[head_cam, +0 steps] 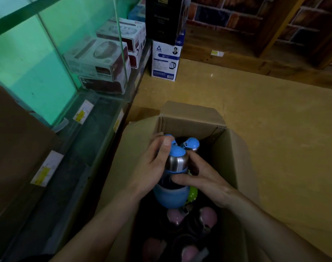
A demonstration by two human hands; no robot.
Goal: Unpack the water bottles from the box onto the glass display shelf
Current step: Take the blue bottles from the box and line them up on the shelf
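Observation:
An open cardboard box point(191, 118) stands on the floor below me. Both hands hold a blue-capped steel water bottle point(177, 163) with a blue base, raised above the box opening. My left hand point(153, 165) wraps its left side, thumb near the cap. My right hand point(201, 176) grips its right side. Two more blue-capped bottles point(191, 143) stand behind it in the box. Pink-capped bottles point(208, 216) and a green one point(192, 193) sit lower inside. The glass display shelf point(89, 133) runs along the left.
Boxed appliances point(104, 59) sit behind the glass on the shelf. A kettle box point(166, 61) with a black box point(164, 17) on top stands at the shelf's end. A brown carton point(15, 144) lies at the left. Yellow floor point(275, 114) spreads right, brick wall behind.

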